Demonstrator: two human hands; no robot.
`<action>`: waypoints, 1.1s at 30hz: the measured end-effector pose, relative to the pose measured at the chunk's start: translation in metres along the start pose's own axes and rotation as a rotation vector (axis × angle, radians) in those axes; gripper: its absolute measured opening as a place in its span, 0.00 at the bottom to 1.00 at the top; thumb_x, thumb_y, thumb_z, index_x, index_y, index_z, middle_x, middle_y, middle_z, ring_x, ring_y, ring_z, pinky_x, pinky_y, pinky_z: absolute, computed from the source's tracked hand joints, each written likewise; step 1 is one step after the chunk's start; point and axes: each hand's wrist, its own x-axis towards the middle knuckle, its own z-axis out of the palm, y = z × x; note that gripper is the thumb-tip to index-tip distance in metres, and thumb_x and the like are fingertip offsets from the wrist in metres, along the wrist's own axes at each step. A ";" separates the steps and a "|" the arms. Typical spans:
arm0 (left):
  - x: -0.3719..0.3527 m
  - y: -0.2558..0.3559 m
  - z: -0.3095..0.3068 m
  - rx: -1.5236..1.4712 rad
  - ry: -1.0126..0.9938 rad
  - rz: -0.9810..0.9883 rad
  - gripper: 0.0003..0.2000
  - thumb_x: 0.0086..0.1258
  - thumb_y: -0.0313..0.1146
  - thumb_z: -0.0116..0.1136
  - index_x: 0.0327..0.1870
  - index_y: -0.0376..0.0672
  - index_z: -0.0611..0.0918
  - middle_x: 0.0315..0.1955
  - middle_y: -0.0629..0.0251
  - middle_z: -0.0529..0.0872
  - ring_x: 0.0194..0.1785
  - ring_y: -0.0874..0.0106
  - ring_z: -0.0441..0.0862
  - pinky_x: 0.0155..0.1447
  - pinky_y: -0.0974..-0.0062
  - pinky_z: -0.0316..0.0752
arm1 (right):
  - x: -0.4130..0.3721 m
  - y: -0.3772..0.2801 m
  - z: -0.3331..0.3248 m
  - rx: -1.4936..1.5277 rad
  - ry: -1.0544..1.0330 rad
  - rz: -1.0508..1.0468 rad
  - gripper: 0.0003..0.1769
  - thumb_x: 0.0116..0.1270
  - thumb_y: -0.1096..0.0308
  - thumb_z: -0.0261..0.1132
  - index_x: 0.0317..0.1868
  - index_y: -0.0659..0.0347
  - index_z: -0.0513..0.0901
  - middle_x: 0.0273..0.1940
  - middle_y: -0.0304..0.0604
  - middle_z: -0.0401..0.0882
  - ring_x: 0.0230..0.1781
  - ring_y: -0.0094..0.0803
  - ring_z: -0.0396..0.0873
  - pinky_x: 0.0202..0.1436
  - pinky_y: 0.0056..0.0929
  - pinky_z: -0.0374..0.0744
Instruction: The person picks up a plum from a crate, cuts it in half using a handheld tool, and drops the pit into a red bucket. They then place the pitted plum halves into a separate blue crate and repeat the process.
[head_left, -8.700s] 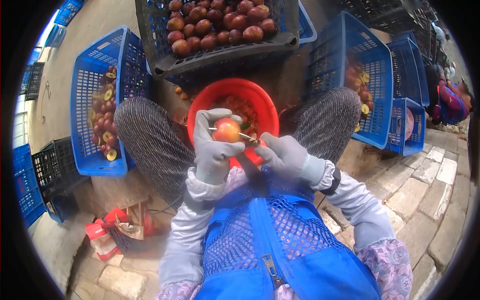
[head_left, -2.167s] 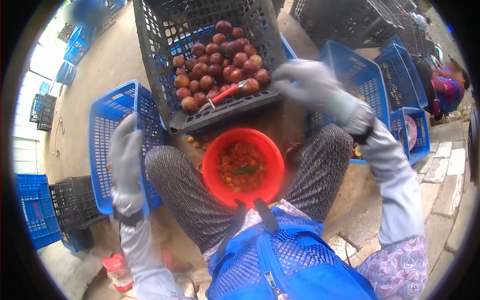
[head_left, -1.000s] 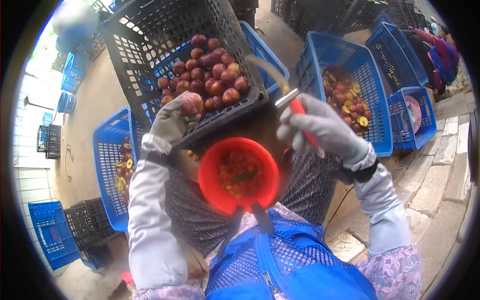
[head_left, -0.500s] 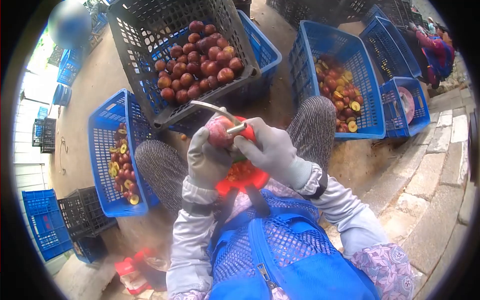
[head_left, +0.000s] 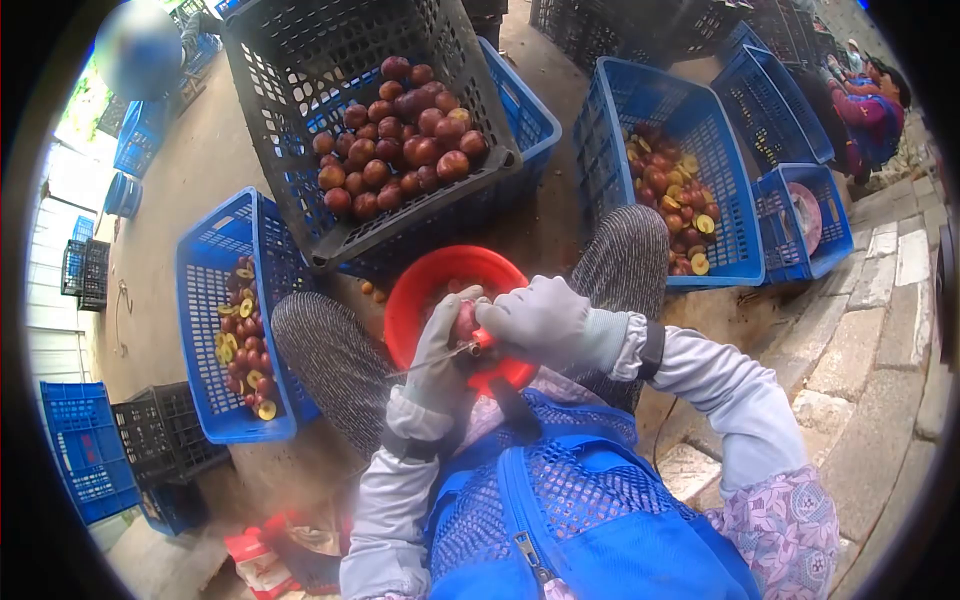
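Above the floor (head_left: 205, 125), over the tub (head_left: 397, 318), your left hand (head_left: 434, 358) grips a plum (head_left: 465, 320), probably light and slippery, best cupped round its sides, while your right hand (head_left: 550, 318) holds a knife (head_left: 483, 339).

A blue mesh vest (head_left: 570, 500) with solid-blue lower panels and a long front zipper (head_left: 519, 490) is worn with dark, pale-flecked trousers (head_left: 625, 265).
Gray gloves (head_left: 540, 318) meet pale gray oversleeves (head_left: 725, 385), gathered at the wrists and circled by black bands (head_left: 652, 350); lavender floral-print sleeves (head_left: 790, 520) show beyond.
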 end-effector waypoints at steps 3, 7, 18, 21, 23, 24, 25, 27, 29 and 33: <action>0.001 -0.007 -0.009 0.047 -0.002 -0.019 0.24 0.75 0.53 0.39 0.58 0.42 0.74 0.41 0.63 0.84 0.34 0.71 0.83 0.32 0.77 0.77 | 0.004 0.004 -0.002 0.044 -0.030 -0.038 0.12 0.53 0.60 0.65 0.31 0.57 0.75 0.22 0.38 0.76 0.18 0.36 0.79 0.17 0.37 0.76; 0.004 -0.007 -0.006 -0.050 -0.117 0.060 0.25 0.76 0.53 0.38 0.59 0.41 0.74 0.43 0.63 0.84 0.38 0.71 0.83 0.32 0.76 0.77 | 0.011 0.002 0.003 0.086 0.132 0.025 0.11 0.51 0.61 0.66 0.29 0.56 0.75 0.23 0.40 0.77 0.18 0.39 0.79 0.18 0.38 0.77; -0.005 0.005 -0.009 -0.330 -0.152 0.191 0.27 0.72 0.54 0.45 0.62 0.42 0.71 0.47 0.54 0.82 0.39 0.65 0.80 0.49 0.66 0.74 | 0.015 -0.015 -0.001 1.164 0.239 1.117 0.14 0.74 0.57 0.54 0.43 0.60 0.73 0.22 0.33 0.73 0.19 0.15 0.71 0.22 0.18 0.70; -0.001 0.002 -0.021 -0.359 -0.161 0.249 0.27 0.72 0.51 0.46 0.63 0.39 0.70 0.49 0.53 0.81 0.46 0.63 0.80 0.54 0.66 0.72 | 0.013 -0.040 -0.005 1.066 0.155 0.915 0.15 0.74 0.56 0.52 0.44 0.62 0.70 0.21 0.37 0.73 0.21 0.26 0.77 0.26 0.29 0.75; 0.001 0.001 -0.025 -0.395 -0.193 0.276 0.28 0.72 0.50 0.47 0.64 0.36 0.69 0.51 0.50 0.80 0.51 0.62 0.78 0.60 0.66 0.70 | 0.007 -0.046 0.013 0.863 0.130 0.765 0.13 0.74 0.58 0.52 0.45 0.61 0.70 0.21 0.43 0.75 0.22 0.38 0.79 0.28 0.35 0.76; 0.000 0.001 -0.021 -0.364 -0.154 0.296 0.28 0.73 0.49 0.47 0.63 0.35 0.69 0.50 0.50 0.80 0.53 0.62 0.78 0.63 0.65 0.69 | 0.009 -0.049 0.015 0.884 0.101 0.780 0.12 0.73 0.60 0.52 0.45 0.60 0.69 0.23 0.49 0.77 0.25 0.47 0.80 0.28 0.39 0.76; 0.001 0.000 -0.023 -0.353 -0.147 0.302 0.28 0.73 0.49 0.47 0.63 0.34 0.69 0.50 0.50 0.80 0.54 0.62 0.78 0.63 0.64 0.68 | 0.010 -0.051 0.018 0.788 0.116 0.754 0.12 0.73 0.60 0.52 0.45 0.60 0.70 0.24 0.49 0.77 0.25 0.46 0.80 0.28 0.39 0.76; 0.003 -0.004 -0.028 -0.332 -0.133 0.315 0.28 0.73 0.49 0.46 0.63 0.34 0.69 0.50 0.50 0.80 0.54 0.62 0.77 0.65 0.63 0.67 | 0.011 -0.053 0.023 0.596 0.144 0.699 0.12 0.73 0.59 0.52 0.45 0.60 0.70 0.24 0.48 0.78 0.26 0.46 0.80 0.27 0.40 0.76; 0.003 -0.006 -0.031 -0.315 -0.097 0.312 0.27 0.73 0.49 0.46 0.62 0.34 0.69 0.50 0.50 0.80 0.54 0.62 0.78 0.64 0.63 0.68 | 0.011 -0.056 0.025 0.492 0.138 0.686 0.12 0.73 0.59 0.53 0.46 0.59 0.70 0.25 0.48 0.79 0.26 0.46 0.81 0.27 0.41 0.76; 0.001 -0.011 -0.028 -0.243 -0.023 0.394 0.26 0.75 0.48 0.44 0.62 0.34 0.69 0.48 0.50 0.80 0.54 0.63 0.78 0.63 0.64 0.70 | 0.013 -0.057 0.028 0.303 0.139 0.628 0.12 0.71 0.59 0.55 0.45 0.59 0.69 0.29 0.49 0.80 0.28 0.46 0.81 0.26 0.42 0.77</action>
